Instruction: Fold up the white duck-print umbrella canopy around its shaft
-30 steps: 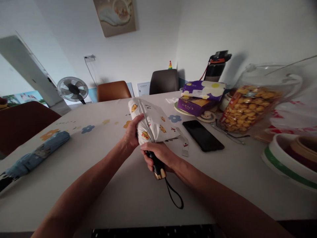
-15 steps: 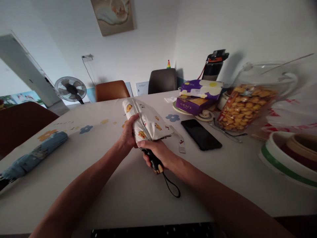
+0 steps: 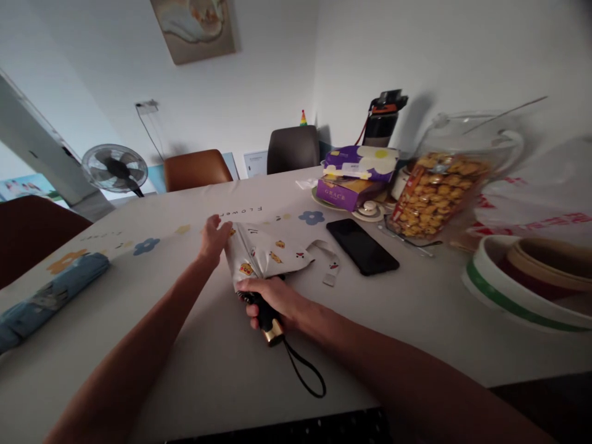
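Note:
A folded white umbrella [image 3: 266, 253] with small cartoon prints lies on the table in front of me. My right hand [image 3: 272, 299] is wrapped round its black handle with a gold end; a black wrist loop [image 3: 305, 376] trails from it toward me. My left hand [image 3: 213, 237] is open, fingers stretched, touching the far left end of the canopy. The umbrella's closing strap [image 3: 329, 259] lies loose on its right side.
A blue folded umbrella [image 3: 50, 296] lies at the left edge. A black phone [image 3: 362, 246], purple boxes [image 3: 356, 179], a snack jar [image 3: 439, 185], a black flask [image 3: 382, 117] and stacked bowls [image 3: 531, 277] fill the right side. Chairs and a fan [image 3: 115, 169] stand beyond the table.
The umbrella has come down from a raised hold to lie on the table. My left hand let go of the canopy and opened at its far end. My right hand kept the handle.

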The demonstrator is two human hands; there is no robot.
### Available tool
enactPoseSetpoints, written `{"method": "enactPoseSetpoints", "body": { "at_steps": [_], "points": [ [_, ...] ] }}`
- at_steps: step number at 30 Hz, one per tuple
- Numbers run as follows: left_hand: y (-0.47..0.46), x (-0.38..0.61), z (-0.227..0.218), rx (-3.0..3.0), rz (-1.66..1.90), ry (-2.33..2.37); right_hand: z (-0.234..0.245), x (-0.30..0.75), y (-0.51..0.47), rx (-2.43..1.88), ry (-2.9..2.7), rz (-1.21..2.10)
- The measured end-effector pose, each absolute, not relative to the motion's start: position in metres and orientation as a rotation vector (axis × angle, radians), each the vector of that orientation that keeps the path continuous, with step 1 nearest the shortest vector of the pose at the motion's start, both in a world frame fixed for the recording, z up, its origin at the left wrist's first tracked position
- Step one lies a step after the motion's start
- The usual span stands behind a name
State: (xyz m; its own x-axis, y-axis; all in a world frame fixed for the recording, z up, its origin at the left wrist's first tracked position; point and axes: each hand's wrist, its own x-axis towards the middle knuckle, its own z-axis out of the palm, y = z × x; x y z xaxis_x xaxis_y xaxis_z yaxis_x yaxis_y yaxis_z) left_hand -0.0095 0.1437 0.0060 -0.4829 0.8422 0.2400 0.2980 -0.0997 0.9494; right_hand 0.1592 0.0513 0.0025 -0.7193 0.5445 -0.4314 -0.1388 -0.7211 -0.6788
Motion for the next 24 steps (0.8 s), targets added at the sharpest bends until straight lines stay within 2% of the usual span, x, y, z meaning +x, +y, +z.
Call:
{"method": "enactPoseSetpoints", "body": {
  "at_steps": [3,7,11,14,18,24],
  "points": [
    [0.134,0.010,0.019,1.587,1.536,1.661,0.000,0.159,0.053,-0.891,-0.892,2.463],
    [0.123,0.056,0.033,1.998,1.135,1.369,0.004,0.159,0.051,-0.891,-0.903,2.418],
    [0.135,0.090,0.027,2.321,0.694,1.089,0.008,0.161,0.051,-0.926,-0.902,2.389],
    [0.144,0.100,0.021,2.416,0.556,1.135,0.008,0.161,0.052,-0.883,-0.872,2.400],
    [0.143,0.100,0.025,2.511,0.704,1.344,0.006,0.161,0.053,-0.889,-0.848,2.419],
    [0.127,0.082,0.043,2.483,1.376,1.395,0.004,0.161,0.053,-0.904,-0.925,2.397]
  ]
}}
